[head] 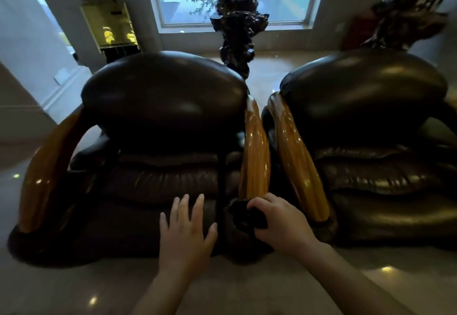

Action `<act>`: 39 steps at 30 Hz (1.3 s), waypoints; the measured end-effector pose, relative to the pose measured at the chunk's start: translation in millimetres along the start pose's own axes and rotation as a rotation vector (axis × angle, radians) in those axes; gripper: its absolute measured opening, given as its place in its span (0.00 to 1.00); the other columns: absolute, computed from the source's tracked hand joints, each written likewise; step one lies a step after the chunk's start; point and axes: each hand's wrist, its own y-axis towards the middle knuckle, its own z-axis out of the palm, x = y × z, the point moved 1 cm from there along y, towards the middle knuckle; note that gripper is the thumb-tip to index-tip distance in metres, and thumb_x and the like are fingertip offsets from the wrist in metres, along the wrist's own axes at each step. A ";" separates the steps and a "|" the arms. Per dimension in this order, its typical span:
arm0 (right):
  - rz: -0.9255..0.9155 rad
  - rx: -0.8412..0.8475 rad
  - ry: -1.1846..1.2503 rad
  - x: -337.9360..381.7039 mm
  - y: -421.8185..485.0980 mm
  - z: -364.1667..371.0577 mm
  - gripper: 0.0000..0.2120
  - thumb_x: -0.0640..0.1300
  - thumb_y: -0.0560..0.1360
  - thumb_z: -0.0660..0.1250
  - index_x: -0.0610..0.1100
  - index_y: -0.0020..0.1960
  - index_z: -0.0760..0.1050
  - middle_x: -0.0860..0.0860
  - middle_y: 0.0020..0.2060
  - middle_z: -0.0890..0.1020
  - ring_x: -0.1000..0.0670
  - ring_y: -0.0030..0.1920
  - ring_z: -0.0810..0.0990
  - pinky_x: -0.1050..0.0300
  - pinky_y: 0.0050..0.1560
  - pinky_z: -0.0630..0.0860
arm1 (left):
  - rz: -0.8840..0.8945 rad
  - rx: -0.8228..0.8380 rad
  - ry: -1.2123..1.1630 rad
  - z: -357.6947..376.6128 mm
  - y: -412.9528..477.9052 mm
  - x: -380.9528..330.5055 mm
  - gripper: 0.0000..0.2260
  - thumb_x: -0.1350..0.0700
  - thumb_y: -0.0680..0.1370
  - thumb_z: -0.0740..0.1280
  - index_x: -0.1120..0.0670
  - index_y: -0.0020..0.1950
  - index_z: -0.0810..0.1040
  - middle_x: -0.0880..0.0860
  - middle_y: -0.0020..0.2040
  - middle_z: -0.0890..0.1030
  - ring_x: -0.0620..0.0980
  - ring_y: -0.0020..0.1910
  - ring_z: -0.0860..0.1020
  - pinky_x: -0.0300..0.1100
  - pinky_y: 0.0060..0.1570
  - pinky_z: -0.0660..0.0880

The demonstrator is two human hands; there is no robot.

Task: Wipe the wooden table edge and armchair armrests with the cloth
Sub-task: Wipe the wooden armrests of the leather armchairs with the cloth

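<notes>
Here the right hand (279, 220) grips a dark cloth (243, 212) at the low end of a wooden armrest (254, 151); the left hand (185, 230) hovers empty, fingers spread, before the armchair (158, 121).

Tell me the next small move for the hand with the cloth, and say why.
Probably slide the right hand up along the wooden armrest of the left armchair. It grips the dark cloth at that armrest's lower front end, so its glossy length above looks unwiped in this stroke. The left hand hovers open, free.

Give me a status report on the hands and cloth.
Right hand grips dark cloth at near end of armrest. Left hand open, empty. Nothing in the way.
</notes>
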 end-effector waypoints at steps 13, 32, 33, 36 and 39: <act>0.199 0.091 0.213 -173.6 93.0 33.5 0.27 0.47 0.73 0.72 0.59 0.68 0.68 0.61 0.56 0.73 0.59 0.53 0.77 0.63 0.52 0.78 | -0.069 0.216 -0.003 142.5 132.4 -64.2 0.34 0.32 0.76 0.46 0.44 0.79 0.50 0.52 0.80 0.56 0.52 0.79 0.51 0.57 0.75 0.55; 0.389 -0.138 0.308 -281.4 280.0 198.9 0.41 0.50 0.74 0.73 0.55 0.80 0.53 0.58 0.79 0.47 0.52 0.77 0.54 0.53 0.71 0.66 | 0.111 0.057 -0.118 359.0 316.5 -81.9 0.34 0.39 0.79 0.54 0.50 0.81 0.47 0.56 0.81 0.47 0.53 0.80 0.45 0.55 0.75 0.52; 0.346 -0.134 0.236 -286.2 283.2 203.5 0.40 0.52 0.76 0.71 0.57 0.80 0.51 0.58 0.80 0.45 0.53 0.76 0.55 0.54 0.68 0.68 | 0.152 0.057 -0.111 367.3 315.4 -83.9 0.34 0.39 0.79 0.55 0.51 0.81 0.47 0.56 0.81 0.47 0.53 0.80 0.45 0.55 0.75 0.52; 0.233 -0.201 0.076 -300.6 305.8 213.7 0.34 0.57 0.77 0.63 0.60 0.79 0.53 0.58 0.80 0.51 0.49 0.66 0.64 0.60 0.51 0.72 | 0.220 0.041 -0.116 388.8 313.2 -85.5 0.33 0.39 0.81 0.54 0.54 0.81 0.50 0.56 0.81 0.49 0.54 0.80 0.48 0.55 0.77 0.53; 0.186 -0.290 -0.011 -309.9 340.7 211.8 0.31 0.57 0.77 0.63 0.58 0.78 0.59 0.55 0.79 0.59 0.44 0.64 0.66 0.53 0.54 0.75 | 0.209 0.002 -0.129 393.2 314.0 -84.2 0.32 0.39 0.82 0.53 0.55 0.81 0.52 0.55 0.81 0.51 0.54 0.80 0.50 0.53 0.76 0.51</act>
